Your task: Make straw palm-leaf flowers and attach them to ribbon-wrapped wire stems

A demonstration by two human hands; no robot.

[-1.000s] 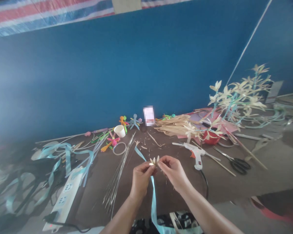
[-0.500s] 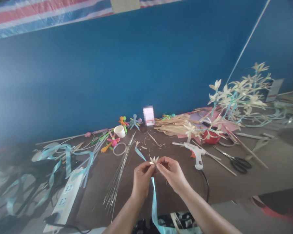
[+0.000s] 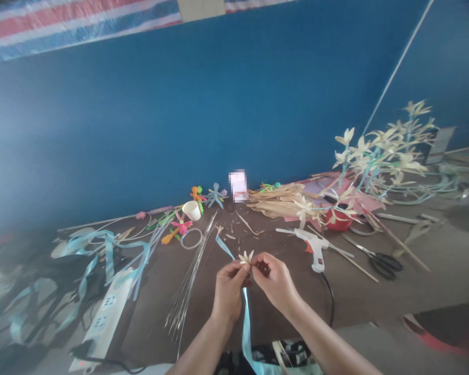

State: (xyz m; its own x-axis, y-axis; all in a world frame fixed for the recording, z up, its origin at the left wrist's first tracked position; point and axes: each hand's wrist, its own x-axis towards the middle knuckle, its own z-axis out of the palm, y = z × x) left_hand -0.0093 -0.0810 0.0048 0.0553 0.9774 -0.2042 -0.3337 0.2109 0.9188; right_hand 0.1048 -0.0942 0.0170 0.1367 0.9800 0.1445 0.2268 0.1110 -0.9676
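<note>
At the lower centre of the frame, the left hand (image 3: 230, 286) pinches the base of a small pale flower (image 3: 246, 257) between thumb and fingers. The right hand (image 3: 276, 281) curls its fingers close by the flower's right side; whether they grip it, I cannot tell. Blue ribbon (image 3: 246, 317) hangs below the hands. Right of centre, a white glue gun (image 3: 317, 254) lies on the surface (image 3: 148, 312), near black-handled scissors (image 3: 383, 264).
</note>
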